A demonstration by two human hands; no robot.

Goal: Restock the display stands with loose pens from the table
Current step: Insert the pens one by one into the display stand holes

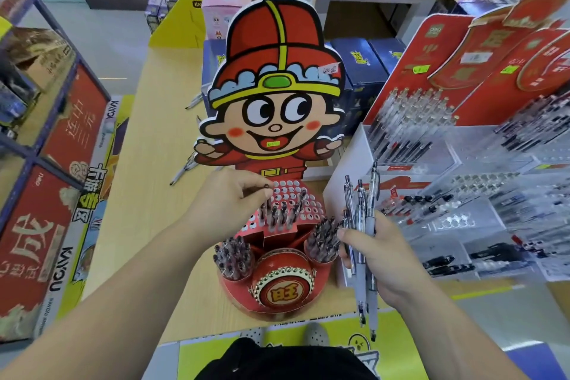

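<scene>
A red cartoon-figure display stand (271, 108) is set on a pale wooden table (154, 148) and is taken here as the landmark. On its sloping white-holed panel (291, 190), just below the figure's belt, a small cluster of pens (283, 213) is seen standing upright, caps upward. The left hand (228, 203) is held over the panel's left edge, its thumb and forefinger pressed together on a dark pen top (267, 192); the shaft below that top is hidden among the others, so its seating cannot be told.

At the stand's front, two round cups are filled with upright pens, one at the left (233, 256) and one at the right (322, 241), with a red drum (285, 281) between them.

Just to the right of the stand, a bundle of clear-barrelled pens (359, 203) is gripped in the right hand (379, 256), the fingers and thumb curled round the barrels. Its long axis runs nearly upright in the view: the clip ends point up and away, the tips down toward the person, past the table's near edge.

To the left of the stand, loose pens (182, 174) are left lying flat on the table, angled diagonally. Farther to the right of the stand, a red-backed stand with clear tiers (462, 163) is stocked with pens.
</scene>
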